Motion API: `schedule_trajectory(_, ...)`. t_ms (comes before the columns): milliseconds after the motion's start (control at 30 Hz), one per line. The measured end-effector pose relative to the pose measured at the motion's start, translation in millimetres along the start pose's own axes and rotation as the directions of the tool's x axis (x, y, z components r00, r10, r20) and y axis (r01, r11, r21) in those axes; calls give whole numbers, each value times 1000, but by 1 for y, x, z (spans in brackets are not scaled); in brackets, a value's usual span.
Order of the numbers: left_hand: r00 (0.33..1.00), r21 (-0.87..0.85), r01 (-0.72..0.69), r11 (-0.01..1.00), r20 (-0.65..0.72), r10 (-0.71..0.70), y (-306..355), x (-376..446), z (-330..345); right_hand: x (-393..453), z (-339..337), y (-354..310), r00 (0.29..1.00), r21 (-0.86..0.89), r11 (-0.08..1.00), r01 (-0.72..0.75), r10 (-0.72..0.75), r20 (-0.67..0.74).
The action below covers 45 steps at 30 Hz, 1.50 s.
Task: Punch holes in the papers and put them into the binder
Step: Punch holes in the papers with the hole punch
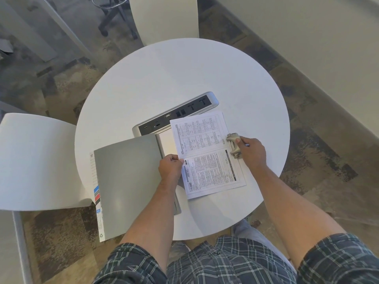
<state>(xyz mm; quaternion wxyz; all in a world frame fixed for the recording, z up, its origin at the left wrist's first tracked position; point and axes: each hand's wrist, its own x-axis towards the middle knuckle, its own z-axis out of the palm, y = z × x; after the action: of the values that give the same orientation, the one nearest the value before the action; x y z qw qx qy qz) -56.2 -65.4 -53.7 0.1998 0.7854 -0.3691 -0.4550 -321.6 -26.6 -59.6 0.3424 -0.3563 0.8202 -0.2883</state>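
Nearest the person, the open grey binder [127, 179] lies on the left of the round white worktop [164, 78], its cover overhanging the edge. The left hand [170, 169] pinches the printed paper [207, 154] at its left edge, fingers closed on the sheet. Across the sheet, the right hand [251, 152] curls its fingers on the hole punch [233, 146], which sits over the paper's right edge. Beyond them a power socket panel [176, 114] is set in the worktop, partly under the paper.
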Motion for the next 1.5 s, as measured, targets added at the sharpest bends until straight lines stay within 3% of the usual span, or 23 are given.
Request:
schedule_trajectory(567, 998, 88, -62, 994, 4, 62, 9, 2, 2, -1, -3, -12, 992, -29, 993, -115, 114, -50)
schedule_trajectory(867, 999, 103, -26, 994, -31, 29, 14, -1, 2, 14, -29, -13, 976, -70, 983, -170, 178, 128)
schedule_trajectory(1133, 1000, 142, -14, 990, -16, 17, 15, 1, -2, 20, -37, -25, 941, -322, 912, -256, 311, 132)
schedule_trajectory(1500, 998, 174, 29, 984, 48, -38, 21, 10, -5, 40, -32, -55, 963, -690, 720, -68, 229, 144)
